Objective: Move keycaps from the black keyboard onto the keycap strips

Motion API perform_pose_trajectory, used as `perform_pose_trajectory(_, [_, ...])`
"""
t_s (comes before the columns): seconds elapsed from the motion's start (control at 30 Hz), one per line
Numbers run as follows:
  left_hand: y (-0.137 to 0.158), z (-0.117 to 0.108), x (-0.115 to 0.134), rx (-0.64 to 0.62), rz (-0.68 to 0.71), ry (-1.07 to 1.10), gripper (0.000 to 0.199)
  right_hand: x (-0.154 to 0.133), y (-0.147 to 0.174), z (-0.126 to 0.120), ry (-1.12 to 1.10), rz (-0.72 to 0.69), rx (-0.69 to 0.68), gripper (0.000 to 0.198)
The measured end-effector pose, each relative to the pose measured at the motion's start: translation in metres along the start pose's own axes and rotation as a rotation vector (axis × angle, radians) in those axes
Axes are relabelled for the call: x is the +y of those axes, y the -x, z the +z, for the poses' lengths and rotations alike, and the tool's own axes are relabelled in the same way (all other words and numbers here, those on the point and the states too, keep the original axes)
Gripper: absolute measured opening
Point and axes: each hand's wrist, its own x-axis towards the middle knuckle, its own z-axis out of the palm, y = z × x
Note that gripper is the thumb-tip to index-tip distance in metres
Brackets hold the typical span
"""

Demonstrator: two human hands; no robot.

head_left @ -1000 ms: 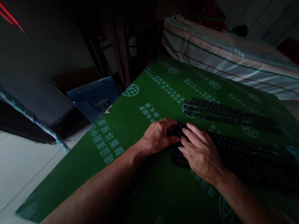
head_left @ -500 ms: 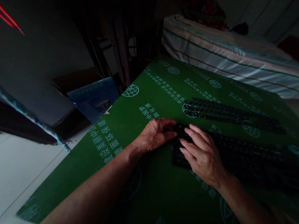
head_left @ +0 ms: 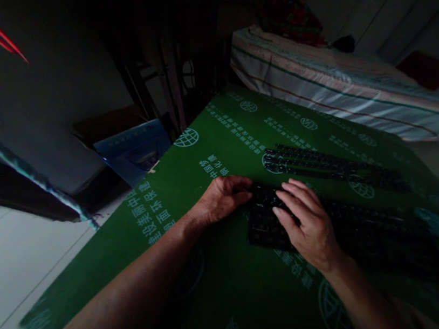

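Presently, both hands are at the left end of a black keyboard (head_left: 334, 224) that lies on a green printed sheet (head_left: 226, 272). The left hand (head_left: 222, 199) rests at the keyboard's far-left corner, fingers curled down onto the edge; contact is evident, but whether the fingers actually clasp the edge cannot be told in this light. The right hand (head_left: 309, 222) lies palm-down across the keys just right of the left hand, fingers spread and laid flat on the key rows, holding nothing. The two hands are near one another but apart.

The keyboard runs from the middle of the view off toward the lower right, its right portion lost in shadow. A second black keyboard (head_left: 326, 166) lies beyond it on the same sheet, roughly parallel and clear of both hands.

The green sheet carries white characters and globe emblems and covers most of the working surface. A striped cushion (head_left: 336, 93) sits past the sheet's far edge, at upper right. A blue plastic sheet (head_left: 135, 149) stands off the sheet's far-left edge. White tiled floor (head_left: 20, 258) shows at left. The room is dim and finer detail of the keys is not legible.
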Motion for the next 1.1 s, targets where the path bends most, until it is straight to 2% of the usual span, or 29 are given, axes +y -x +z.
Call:
perform_pose_trajectory(0.13, [0.000, 0.000, -0.001, -0.005, 0.002, 0.000, 0.025, 0.013, 0.001, -0.010, -0.006, 0.055, 0.086, 0.027])
perform_pose_trajectory(0.37, [0.001, 0.000, 0.003, 0.006, -0.019, -0.143, 0.039, 0.011, 0.014, -0.014, -0.030, 0.091, 0.039, 0.023])
perform_pose_trajectory(0.63, [0.003, 0.007, 0.013, 0.038, -0.052, -0.374, 0.058, 0.008, 0.014, -0.016, -0.029, 0.110, 0.064, 0.020])
perform_pose_trajectory(0.9, [0.001, 0.016, 0.015, 0.063, -0.060, -0.470, 0.058, 0.009, 0.014, -0.012, -0.036, 0.098, 0.070, 0.020])
perform_pose_trajectory(1.1, [0.000, 0.014, 0.013, 0.067, -0.038, -0.487, 0.057, 0.007, 0.011, -0.011, -0.033, 0.107, 0.093, 0.020])
